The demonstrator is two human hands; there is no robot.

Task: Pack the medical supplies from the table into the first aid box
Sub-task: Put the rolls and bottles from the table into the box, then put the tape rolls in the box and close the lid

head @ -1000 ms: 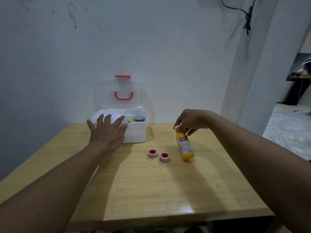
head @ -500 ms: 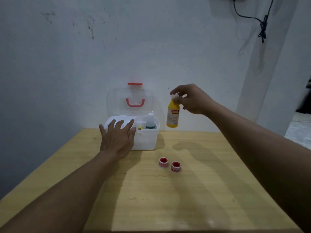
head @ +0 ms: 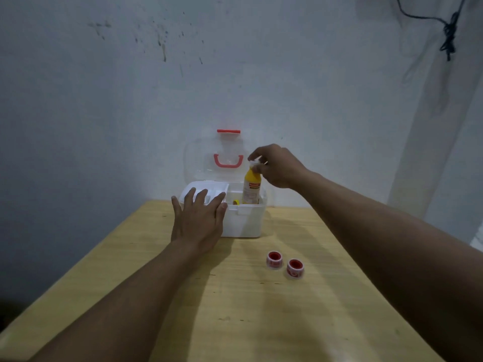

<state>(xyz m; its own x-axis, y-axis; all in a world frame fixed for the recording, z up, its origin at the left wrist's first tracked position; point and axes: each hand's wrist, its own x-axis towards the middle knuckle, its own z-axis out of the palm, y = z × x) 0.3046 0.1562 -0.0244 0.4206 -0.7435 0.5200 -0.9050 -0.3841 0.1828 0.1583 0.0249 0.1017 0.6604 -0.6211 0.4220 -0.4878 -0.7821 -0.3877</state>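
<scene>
Nearest us on the bench [head: 261,322], two red tape rolls [head: 274,259] lie side by side as before. Our left hand [head: 197,223], fingers spread flat, rests against the first aid box [head: 245,223]. Beyond, our right hand [head: 277,165] pinches the cap of the yellow bottle [head: 251,188], half a second ago held aloft, now lowered upright into the box's right compartment.

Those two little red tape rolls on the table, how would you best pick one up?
Probably from straight above, pinching the outer rim. Each tape roll lies flat with its hole upward, so its round sides are exposed. They sit close together; approach the nearer one from its free outer side.
</scene>
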